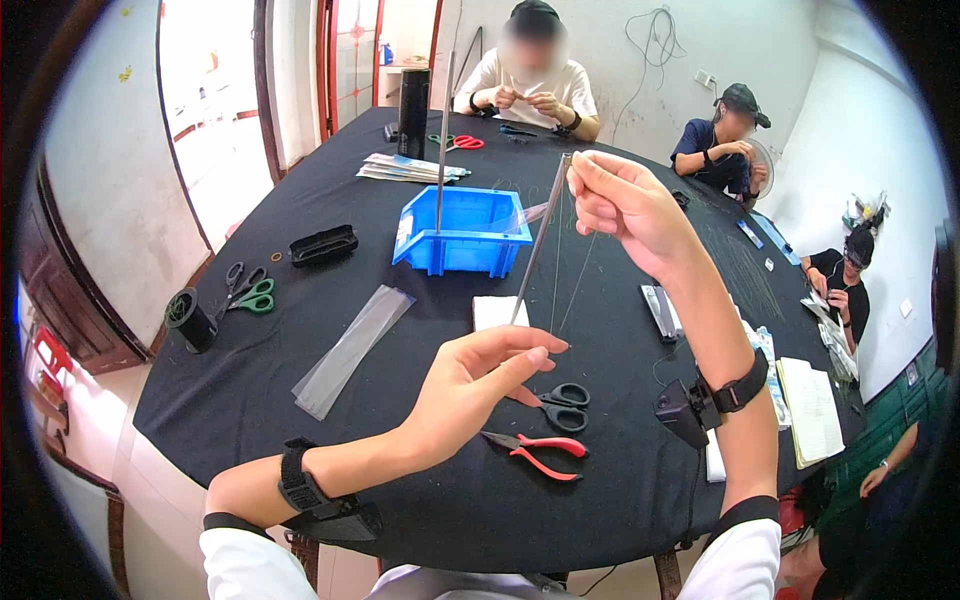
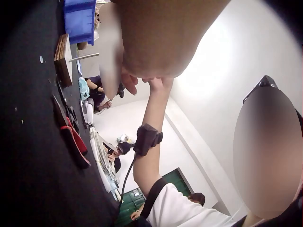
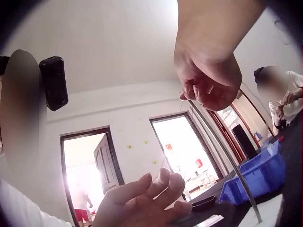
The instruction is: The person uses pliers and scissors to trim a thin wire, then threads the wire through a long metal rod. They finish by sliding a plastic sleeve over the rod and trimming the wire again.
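Note:
A thin metal rod (image 1: 540, 240) (image 3: 227, 158) stands slightly tilted on a white-topped block (image 1: 493, 312) (image 2: 65, 59). At the rod's top, my right hand (image 1: 630, 210) (image 3: 208, 85) pinches fine thread between thumb and forefinger, the other fingers curled. Thin strands of thread (image 1: 583, 275) run down from there towards my left hand (image 1: 480, 385) (image 3: 142, 203). That hand is beside the rod's lower part, palm up, its forefinger stretched out to the strand's lower end and the thumb apart from it. Whether the fingertip touches the thread is hard to tell.
Black scissors (image 1: 566, 408) and red-handled pliers (image 1: 535, 450) lie near my left hand. Behind the block is a blue bin (image 1: 470, 250), with another upright rod (image 1: 443, 150) beside it. Clear sleeves (image 1: 352, 350) and a spool (image 1: 188, 320) are at left. Several people sit around the table.

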